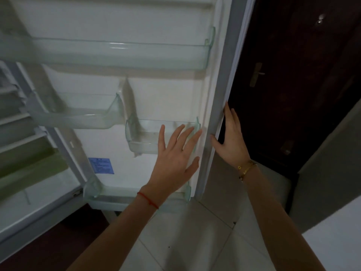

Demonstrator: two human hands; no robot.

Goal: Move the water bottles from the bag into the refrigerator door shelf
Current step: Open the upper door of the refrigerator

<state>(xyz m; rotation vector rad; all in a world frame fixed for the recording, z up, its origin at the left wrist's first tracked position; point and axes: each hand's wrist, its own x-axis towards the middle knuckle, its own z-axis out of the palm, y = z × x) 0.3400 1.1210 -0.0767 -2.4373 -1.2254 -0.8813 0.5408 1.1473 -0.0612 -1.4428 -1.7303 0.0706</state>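
1. The refrigerator door stands open, its white moulded inner liner facing the camera; no water bottle or bag shows anywhere in view.
2. Clear, green-tinted plastic door shelves hang on the liner: a long top shelf across the full width, a half-width shelf on the left, a small bin on the right, and a bottom shelf with rounded corners. All look empty.
3. The left hand is spread flat with fingers fanned, gripping nothing; it lies in front of the small bin's right end, though whether it touches the plastic is hard to tell. A thin red string bracelet circles that wrist.
4. The right hand rests open against the door's grey outer edge, fingers extended along it, not clenched. A gold bangle sits on that wrist.
5. A blue label is stuck low on the liner.
6. To the right is a dark wooden door with a brass handle plate; below are pale glossy floor tiles.
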